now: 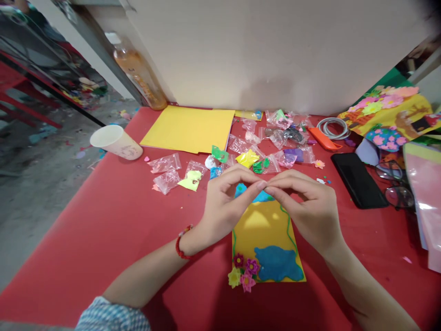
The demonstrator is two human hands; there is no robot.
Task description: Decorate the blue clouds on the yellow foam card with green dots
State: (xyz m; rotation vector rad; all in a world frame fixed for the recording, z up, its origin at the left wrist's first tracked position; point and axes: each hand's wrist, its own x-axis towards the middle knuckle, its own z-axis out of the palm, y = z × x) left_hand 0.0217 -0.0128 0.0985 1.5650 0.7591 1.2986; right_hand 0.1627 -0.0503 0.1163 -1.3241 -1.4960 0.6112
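Note:
My left hand [230,197] and my right hand [306,202] meet above a yellow card [262,230], thumbs and forefingers pinched together tip to tip. Whatever lies between the fingertips is too small or too hidden to name. On the card, a blue clay patch [277,263] covers the lower right, and a green clay line [290,225] runs along the right edge. Pink, purple and yellow clay flowers [247,271] sit at the lower left corner. A lighter blue clay piece [263,196] at the top is partly behind my hands.
Beyond my hands lie several small plastic bags of coloured clay [248,158]. Yellow sheets [191,128], a paper cup [117,142] and a bottle [139,73] are to the left. An orange cutter [324,139], a phone [358,180], glasses [396,188] and a decorated card [396,115] lie right.

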